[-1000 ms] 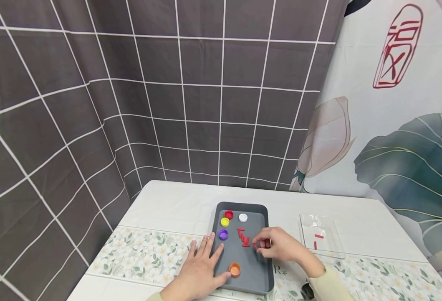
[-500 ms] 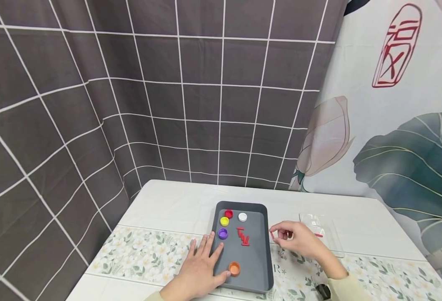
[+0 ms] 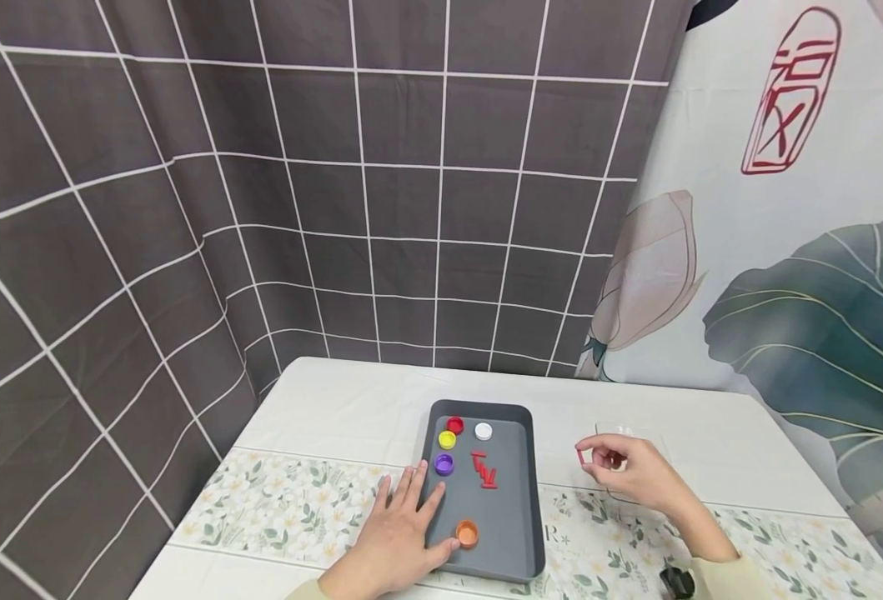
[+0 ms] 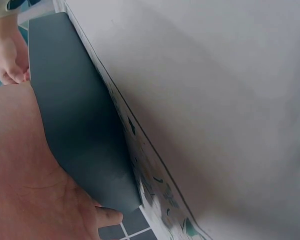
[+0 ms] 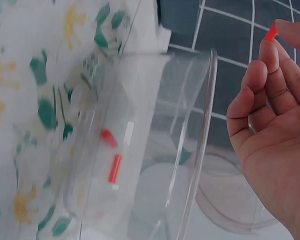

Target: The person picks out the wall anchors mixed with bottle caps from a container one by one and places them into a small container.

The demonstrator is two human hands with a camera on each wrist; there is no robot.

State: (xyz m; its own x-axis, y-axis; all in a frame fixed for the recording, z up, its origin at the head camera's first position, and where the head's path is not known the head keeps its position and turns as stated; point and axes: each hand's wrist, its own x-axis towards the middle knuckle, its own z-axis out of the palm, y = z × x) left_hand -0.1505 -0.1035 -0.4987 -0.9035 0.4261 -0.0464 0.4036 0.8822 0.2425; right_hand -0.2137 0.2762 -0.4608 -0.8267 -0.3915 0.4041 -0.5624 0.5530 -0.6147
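Note:
My right hand (image 3: 636, 471) pinches a short red stick (image 3: 580, 457) between thumb and forefinger, beside the clear plastic box (image 5: 206, 115). In the right wrist view the stick's tip shows above the fingers, and two more red sticks (image 5: 115, 168) lie inside the box. My left hand (image 3: 396, 533), fingers spread, rests over the left edge of the grey tray (image 3: 512, 517); the left wrist view shows it against the tray's outer wall (image 4: 85, 110). Several red sticks (image 3: 484, 475) lie mid-tray.
Along the tray's left side sit small round red (image 3: 454, 425), yellow (image 3: 447, 439) and purple (image 3: 444, 464) caps. A white cap (image 3: 483, 431) is at the back, an orange one (image 3: 467, 534) near the front. A floral strip crosses the white tablecloth.
My right hand has lifted a red stick out of the tray and carried it rightward, across the tray's right edge to the clear box. My left hand has stayed in place.

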